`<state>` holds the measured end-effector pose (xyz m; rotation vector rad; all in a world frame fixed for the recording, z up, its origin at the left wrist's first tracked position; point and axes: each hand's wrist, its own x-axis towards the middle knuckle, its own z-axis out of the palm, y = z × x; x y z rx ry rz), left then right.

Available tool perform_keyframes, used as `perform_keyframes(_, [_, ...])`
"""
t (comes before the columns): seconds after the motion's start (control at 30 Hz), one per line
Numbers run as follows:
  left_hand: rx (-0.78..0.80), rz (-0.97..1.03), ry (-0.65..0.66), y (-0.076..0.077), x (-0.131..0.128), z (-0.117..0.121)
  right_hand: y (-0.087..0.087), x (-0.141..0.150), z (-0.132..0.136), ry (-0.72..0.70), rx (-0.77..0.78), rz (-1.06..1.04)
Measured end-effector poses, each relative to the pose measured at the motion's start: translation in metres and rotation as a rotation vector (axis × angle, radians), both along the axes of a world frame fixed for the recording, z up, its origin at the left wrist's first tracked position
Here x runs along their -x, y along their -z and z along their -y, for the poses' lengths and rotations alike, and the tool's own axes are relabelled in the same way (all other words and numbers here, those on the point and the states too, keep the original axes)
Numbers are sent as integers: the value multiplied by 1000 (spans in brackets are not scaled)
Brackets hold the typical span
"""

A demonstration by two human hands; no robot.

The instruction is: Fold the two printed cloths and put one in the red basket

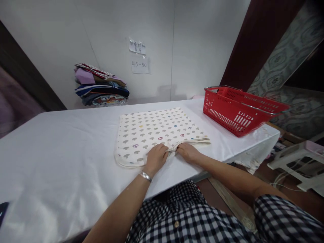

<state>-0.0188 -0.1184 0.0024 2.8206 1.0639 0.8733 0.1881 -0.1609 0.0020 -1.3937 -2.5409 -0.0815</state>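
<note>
A folded cream cloth printed with small hearts lies flat on the table covered in white. My left hand, a silver bracelet on its wrist, pinches the cloth's near edge with its fingers closed. My right hand grips the same near edge just to the right, fingers curled onto the layered fabric. The two hands almost touch at the middle of that edge.
A red plastic basket with metal handles stands on the table's right end. A stack of folded coloured fabrics rests at the back left against the wall. White plastic stools stand on the floor at the right.
</note>
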Motion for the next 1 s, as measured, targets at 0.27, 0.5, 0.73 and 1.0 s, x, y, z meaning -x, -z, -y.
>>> perform_keyframes(0.27, [-63,-56,68,1,0,2,-9,-5,27,-24,52,-10])
perform_keyframes(0.5, [-67,-119,41,1,-1,5,-3,-1,29,-30,22,38])
perform_keyframes(0.73, [-29,-75,13,-8,-1,2,7,36,19,-69,-82,45])
perform_keyframes(1.0, [0,-118,5,-24,1,-1,18,78,-4,-32,-120,139])
